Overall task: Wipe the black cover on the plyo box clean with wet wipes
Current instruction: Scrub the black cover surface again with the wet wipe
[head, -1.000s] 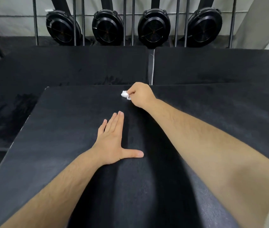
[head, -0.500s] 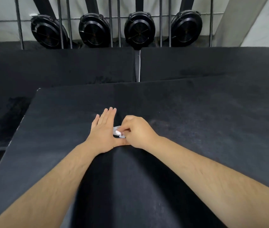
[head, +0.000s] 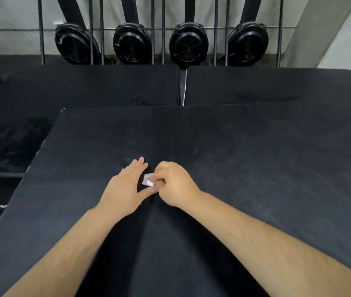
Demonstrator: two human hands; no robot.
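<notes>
A matte black cover lies over the top of a plyo box and fills most of the view, its surface mottled with faint grey, dusty-looking patches. Near its middle the left hand rests flat, fingers straight and together, thumb stretched out sideways. Just beside that thumb the right hand curls its fingers and pinches a small crumpled white wet wipe against the cover. A second ago the wipe was at the cover's far edge; it now sits close to the left hand. Beyond stand lower black pads and four round black fan housings behind metal bars.
</notes>
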